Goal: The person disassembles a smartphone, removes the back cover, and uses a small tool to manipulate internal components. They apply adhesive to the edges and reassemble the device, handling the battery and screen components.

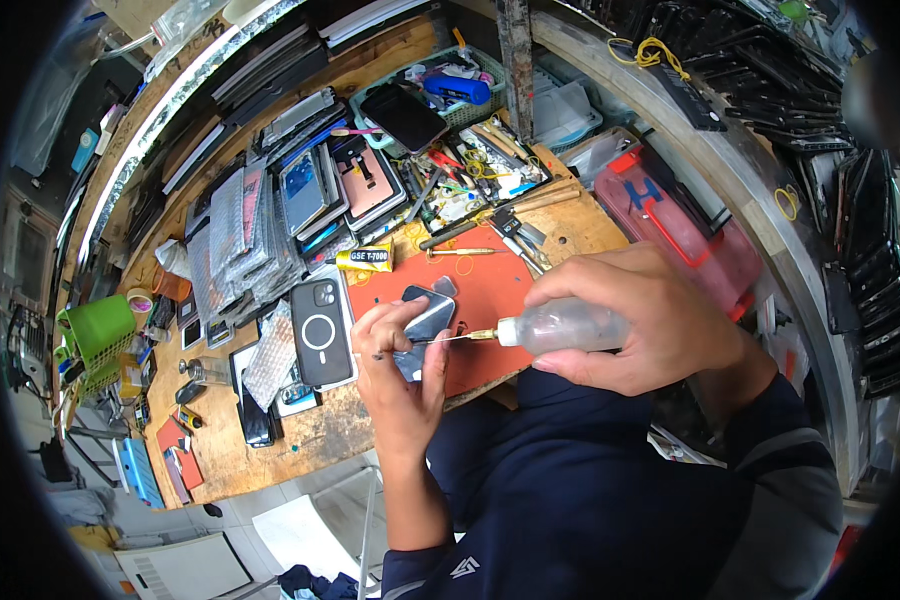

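Observation:
My right hand (660, 320) is wrapped round a clear, soft plastic bottle (575, 326), tipped onto its side. The bottle has a white collar and a brass fitting with a thin needle (460, 338) pointing left, its tip near my left thumb. My left hand (395, 365) is closed, fingers curled and thumb raised, on a glossy dark phone-shaped panel (432, 312). My fingers partly cover the panel, so their exact grip is hard to see. Beneath lies an orange-red work mat (495, 285).
Left of the mat sits a black phone case with a white ring (319, 335). A yellow glue tube (366, 257) and a thin pen-like tool (460, 251) lie behind. Stacked bubble-wrapped packets (245, 230), a tray of loose tools (485, 165) and a red case (675, 230) surround the bench.

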`<state>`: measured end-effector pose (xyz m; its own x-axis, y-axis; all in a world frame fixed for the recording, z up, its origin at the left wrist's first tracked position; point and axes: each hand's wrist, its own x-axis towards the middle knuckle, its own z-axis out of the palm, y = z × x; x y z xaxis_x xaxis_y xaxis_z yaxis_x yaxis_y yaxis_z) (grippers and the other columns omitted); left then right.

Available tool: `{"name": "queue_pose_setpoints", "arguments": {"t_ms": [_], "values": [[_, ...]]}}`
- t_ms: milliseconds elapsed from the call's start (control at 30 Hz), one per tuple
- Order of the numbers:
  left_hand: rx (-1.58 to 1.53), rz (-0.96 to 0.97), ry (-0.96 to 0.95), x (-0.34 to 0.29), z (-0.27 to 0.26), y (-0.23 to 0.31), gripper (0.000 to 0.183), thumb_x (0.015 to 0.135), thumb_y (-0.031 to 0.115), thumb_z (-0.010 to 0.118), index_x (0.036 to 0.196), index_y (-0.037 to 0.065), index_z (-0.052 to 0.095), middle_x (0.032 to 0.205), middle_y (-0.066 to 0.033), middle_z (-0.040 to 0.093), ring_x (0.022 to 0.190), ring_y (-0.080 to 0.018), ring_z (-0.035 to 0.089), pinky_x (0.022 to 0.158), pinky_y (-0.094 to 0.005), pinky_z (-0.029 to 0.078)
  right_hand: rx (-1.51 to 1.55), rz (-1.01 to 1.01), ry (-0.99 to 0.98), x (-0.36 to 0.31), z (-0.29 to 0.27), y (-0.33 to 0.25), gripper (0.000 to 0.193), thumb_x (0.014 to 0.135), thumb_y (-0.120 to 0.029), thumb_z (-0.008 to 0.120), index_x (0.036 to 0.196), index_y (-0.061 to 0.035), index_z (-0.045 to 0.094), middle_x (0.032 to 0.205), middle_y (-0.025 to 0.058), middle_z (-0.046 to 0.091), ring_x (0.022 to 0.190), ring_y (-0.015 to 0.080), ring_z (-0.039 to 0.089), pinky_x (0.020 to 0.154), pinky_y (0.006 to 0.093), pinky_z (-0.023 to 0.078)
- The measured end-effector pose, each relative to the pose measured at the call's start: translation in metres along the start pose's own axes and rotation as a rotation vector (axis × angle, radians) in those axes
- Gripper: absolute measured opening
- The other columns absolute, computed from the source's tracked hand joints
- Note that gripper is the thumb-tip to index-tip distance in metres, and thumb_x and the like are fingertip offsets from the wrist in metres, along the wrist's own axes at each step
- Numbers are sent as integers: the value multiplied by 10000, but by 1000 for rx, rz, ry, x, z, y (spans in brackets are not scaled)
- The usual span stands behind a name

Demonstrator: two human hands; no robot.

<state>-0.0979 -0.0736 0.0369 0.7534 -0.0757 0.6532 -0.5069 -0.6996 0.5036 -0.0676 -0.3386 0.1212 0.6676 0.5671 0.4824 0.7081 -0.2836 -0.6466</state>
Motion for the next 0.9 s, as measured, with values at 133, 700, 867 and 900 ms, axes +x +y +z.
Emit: {"name": "queue_pose_setpoints", "arguments": {"t_ms": [133, 700, 867, 900], "values": [[-16, 13, 0, -1, 0, -2, 361, 883, -17, 764, 1062, 45, 456, 1215, -169, 723, 1183, -352, 614, 1019, -452, 498, -13, -43, -7, 7, 2, -3, 351, 832, -173, 840, 1102, -50, 651, 944, 124, 724, 819, 360, 716, 703, 431, 543], [-12, 105, 23, -1, 8, -3, 395, 908, 114, 826, 1055, 51, 466, 1206, -166, 734, 1164, -404, 619, 984, -489, 498, -134, -48, -31, 2, 6, -7, 378, 803, -150, 868, 1122, -49, 693, 906, 118, 702, 799, 320, 708, 680, 406, 546], [-48, 103, -15, 1, 5, -5, 275, 1008, 136, 715, 1065, 45, 462, 1215, -201, 726, 1210, -427, 615, 1038, -503, 474, -211, -77, -39, 2, 5, -13, 372, 793, -139, 870, 1108, -60, 690, 874, 98, 657, 764, 298, 686, 658, 387, 535], [-52, 86, -33, 2, 2, -2, 260, 1019, 141, 700, 1066, 44, 462, 1219, -208, 724, 1223, -430, 612, 1051, -504, 467, -234, -97, -51, 2, 4, -14, 372, 790, -137, 871, 1105, -61, 689, 876, 93, 647, 760, 291, 681, 656, 383, 534]]}}
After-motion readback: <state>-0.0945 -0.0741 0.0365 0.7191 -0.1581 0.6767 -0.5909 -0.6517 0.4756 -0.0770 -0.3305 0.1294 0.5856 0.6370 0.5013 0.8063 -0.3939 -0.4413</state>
